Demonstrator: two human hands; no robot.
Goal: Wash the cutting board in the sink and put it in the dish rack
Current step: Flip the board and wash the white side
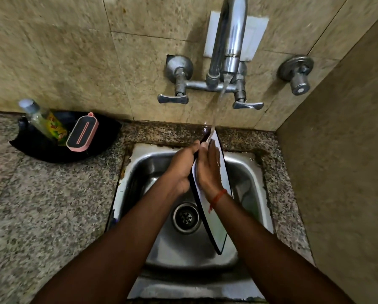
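A thin white cutting board (216, 222) with a dark edge stands on its side over the steel sink (245, 172). Its top end is under the running water from the tap (227, 40). My left hand (181, 167) grips the board's left edge from behind. My right hand (207, 167) lies flat against the white face, fingers pointing up toward the stream. A red thread circles my right wrist. The back of the board is hidden from me.
A black tray (41, 145) on the granite counter at the left holds a soap bottle (43, 119) and a pink-and-black scrubber (82, 132). Two tap levers (172, 98) sit on the tiled wall. A wall closes off the right side. The drain (185, 218) lies below the board.
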